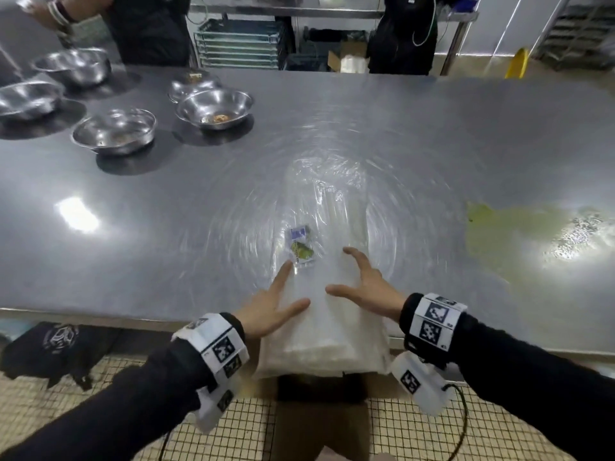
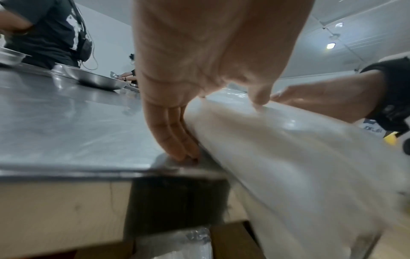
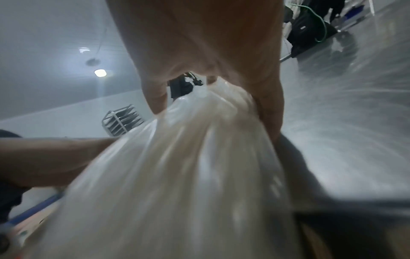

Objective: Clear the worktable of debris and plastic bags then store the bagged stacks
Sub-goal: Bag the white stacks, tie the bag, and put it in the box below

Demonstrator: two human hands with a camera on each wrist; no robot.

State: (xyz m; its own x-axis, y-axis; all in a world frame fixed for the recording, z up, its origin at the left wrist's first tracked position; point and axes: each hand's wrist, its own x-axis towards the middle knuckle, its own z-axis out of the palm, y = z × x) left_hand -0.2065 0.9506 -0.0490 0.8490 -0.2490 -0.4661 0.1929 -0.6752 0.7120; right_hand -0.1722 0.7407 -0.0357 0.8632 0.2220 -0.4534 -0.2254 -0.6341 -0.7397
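A bagged stack (image 1: 332, 331) of white sheets in clear plastic lies lengthwise on the steel worktable (image 1: 166, 211), its near end hanging over the front edge. A small blue and green label (image 1: 301, 246) shows on top. My left hand (image 1: 293, 287) lies along the stack's left side, thumb on top; in the left wrist view its straight fingers (image 2: 175, 140) run down the stack (image 2: 288, 149) to the tabletop. My right hand (image 1: 342, 271) spans the right side, thumb on top. In the right wrist view, blurred, that hand (image 3: 215, 121) straddles the stack (image 3: 177, 175).
Several steel bowls (image 1: 214, 108) stand at the table's far left. A yellowish wet smear (image 1: 506, 234) marks the right part. A cardboard box (image 1: 319, 427) sits on the tiled floor below the stack. Two people (image 1: 149, 28) stand at the far side.
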